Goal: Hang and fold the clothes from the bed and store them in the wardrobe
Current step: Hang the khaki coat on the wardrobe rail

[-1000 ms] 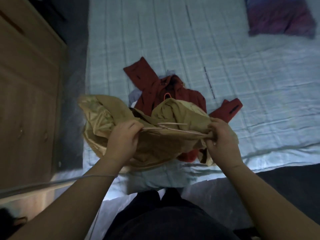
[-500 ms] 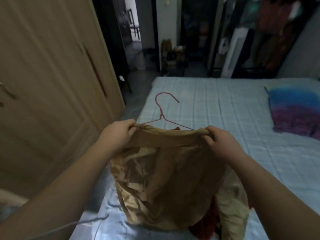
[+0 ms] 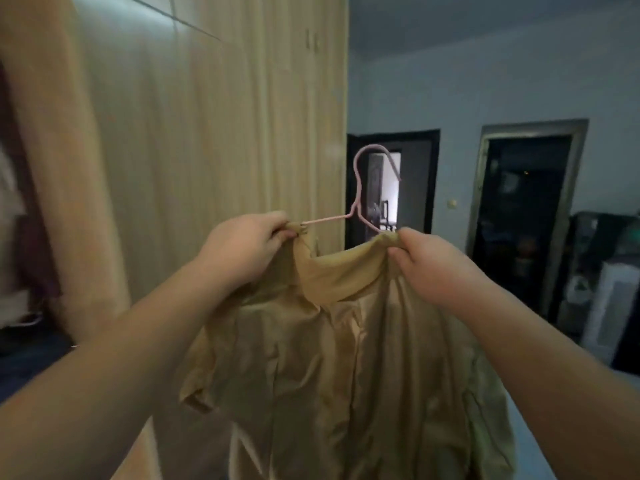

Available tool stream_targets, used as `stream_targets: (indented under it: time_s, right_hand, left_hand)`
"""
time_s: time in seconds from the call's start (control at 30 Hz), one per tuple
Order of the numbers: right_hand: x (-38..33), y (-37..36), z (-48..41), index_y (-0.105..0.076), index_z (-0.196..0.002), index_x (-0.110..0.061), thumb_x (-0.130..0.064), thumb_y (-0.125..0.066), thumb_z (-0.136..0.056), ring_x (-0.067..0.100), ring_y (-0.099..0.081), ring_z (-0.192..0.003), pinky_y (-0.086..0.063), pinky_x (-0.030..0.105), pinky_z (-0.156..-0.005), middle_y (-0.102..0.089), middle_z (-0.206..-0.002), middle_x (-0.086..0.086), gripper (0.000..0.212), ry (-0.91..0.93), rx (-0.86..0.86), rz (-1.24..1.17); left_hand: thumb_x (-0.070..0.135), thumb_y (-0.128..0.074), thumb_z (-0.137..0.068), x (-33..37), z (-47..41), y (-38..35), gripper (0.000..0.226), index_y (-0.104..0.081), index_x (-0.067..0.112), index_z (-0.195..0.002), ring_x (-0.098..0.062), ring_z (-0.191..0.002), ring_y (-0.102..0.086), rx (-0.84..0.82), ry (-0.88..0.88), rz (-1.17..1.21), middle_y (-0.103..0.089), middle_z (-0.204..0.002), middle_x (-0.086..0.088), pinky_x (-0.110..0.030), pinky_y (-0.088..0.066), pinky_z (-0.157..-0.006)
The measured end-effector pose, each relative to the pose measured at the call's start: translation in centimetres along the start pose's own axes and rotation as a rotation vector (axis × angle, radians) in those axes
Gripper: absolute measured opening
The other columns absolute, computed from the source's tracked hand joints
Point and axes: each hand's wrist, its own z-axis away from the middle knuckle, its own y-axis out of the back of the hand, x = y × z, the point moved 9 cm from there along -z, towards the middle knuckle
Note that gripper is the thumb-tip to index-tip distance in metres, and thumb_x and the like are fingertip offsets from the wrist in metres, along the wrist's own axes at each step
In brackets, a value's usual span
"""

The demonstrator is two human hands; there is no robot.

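So the tan shirt [image 3: 346, 358] is up in the air in front of the wardrobe [image 3: 207, 133], draped over a pink wire hanger [image 3: 357, 192]. Both hands are closed on it. The left hand [image 3: 249, 244] grips the fabric bunched at one tip of the hanger, and the right hand [image 3: 436, 268] pinches the collar area over the other arm. What worries me is that the shirt isn't sitting properly yet. A stretch of bare wire shows between the left hand and the hook, and the neckline sags in a loop below it. The cloth looks shiny and slippery, so I'd guess that if either hand lets go, that side slides straight off and the whole thing ends up on the floor. The wardrobe panels in front also look closed, so one hand probably has to come free to open a door, and that's the risky bit. The far left edge is too blurry to read. The count is one shirt, one hanger, two hands, one wardrobe and two dark doorways [image 3: 523, 216] at the back.
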Motion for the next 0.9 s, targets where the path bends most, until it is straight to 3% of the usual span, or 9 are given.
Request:
stream_targets:
  time_s: [0.13,0.3,0.37,0.47,0.6,0.73,0.83,0.9]
  right_hand:
    - [-8.6,1.3,-3.4,-0.053,-0.088,-0.024,-0.040,-0.048,-0.098,0.017,-0.058,-0.073,-0.052,0.040,-0.069,-0.061,-0.078,-0.005,0.019,0.115,0.099,-0.129]
    - [-21.5,-0.8,-4.9,-0.046,-0.074,-0.020,-0.033,-0.053,-0.096,0.027,-0.056,-0.071,-0.048,0.043,-0.066,-0.056,-0.069,0.000,0.027,0.264,0.156,-0.241]
    - [-27.3,-2.0,-4.9,-0.044,-0.072,-0.020,-0.034,-0.052,-0.094,0.028,-0.055,-0.068,-0.047,0.042,-0.063,-0.054,-0.066,-0.002,0.028,0.349,0.179,-0.269]
    - [-36.2,-5.0,-4.9,-0.050,-0.078,-0.021,-0.042,-0.048,-0.093,0.026,-0.059,-0.067,-0.048,0.041,-0.061,-0.059,-0.067,-0.003,0.026,0.502,0.127,-0.238]
    - [-47.7,-8.7,-4.3,-0.047,-0.072,-0.026,-0.047,-0.043,-0.093,0.013,-0.055,-0.061,-0.039,0.035,-0.056,-0.056,-0.062,-0.008,0.030,0.680,0.075,-0.324]
    - [-56.1,-10.3,-3.8,-0.043,-0.070,-0.021,-0.044,-0.045,-0.089,0.019,-0.051,-0.059,-0.041,0.039,-0.055,-0.051,-0.058,-0.004,0.030,0.684,0.159,-0.597]
    - [-61.9,-13.1,-3.1,-0.039,-0.068,-0.030,-0.041,-0.047,-0.094,0.021,-0.047,-0.057,-0.037,0.036,-0.053,-0.049,-0.057,-0.008,0.029,0.697,0.152,-0.541]
    - [-65.1,-15.5,-3.0,-0.037,-0.069,-0.032,-0.039,-0.049,-0.095,0.022,-0.047,-0.055,-0.034,0.034,-0.051,-0.045,-0.055,-0.009,0.030,0.693,0.122,-0.503]
  left_hand:
    - [0.047,-0.047,-0.098,-7.8,2.3,10.0,0.024,-0.060,0.027,-0.097,-0.029,-0.091,-0.061,0.086,0.122,-0.037,-0.066,-0.094,0.000,-0.038,-0.050,-0.075]
    - [0.034,-0.046,-0.102,-17.2,8.2,20.1,0.019,-0.059,0.031,-0.089,-0.011,-0.087,-0.057,-0.052,0.125,0.004,-0.061,-0.088,0.011,-0.032,-0.041,-0.077]
    - [0.030,-0.045,-0.103,-21.2,11.3,24.6,0.023,-0.058,0.028,-0.084,0.000,-0.080,-0.056,-0.058,0.155,-0.006,-0.061,-0.081,0.014,-0.028,-0.042,-0.072]
    - [0.029,-0.046,-0.102,-27.7,17.0,31.3,0.023,-0.063,0.024,-0.088,0.002,-0.072,-0.057,-0.002,0.265,-0.045,-0.064,-0.080,0.011,-0.013,-0.045,-0.057]
    - [0.032,-0.047,-0.102,-35.4,24.2,37.2,0.018,-0.063,0.033,-0.094,-0.001,-0.089,-0.060,0.005,0.341,-0.167,-0.066,-0.091,0.016,-0.029,-0.047,-0.080]
    - [0.035,-0.049,-0.101,-41.7,30.2,40.5,0.019,-0.066,0.029,-0.097,-0.004,-0.084,-0.063,-0.087,0.523,-0.135,-0.069,-0.092,0.010,-0.028,-0.047,-0.077]
    - [0.063,-0.038,-0.092,-45.3,35.0,41.7,0.054,-0.066,0.020,-0.108,-0.016,-0.082,-0.068,-0.203,0.847,0.208,-0.072,-0.100,-0.004,-0.034,-0.051,-0.078]
    - [0.072,-0.029,-0.085,-46.1,37.2,41.8,0.073,-0.065,0.016,-0.116,-0.027,-0.096,-0.070,-0.295,0.970,0.440,-0.073,-0.109,-0.010,-0.044,-0.054,-0.086]
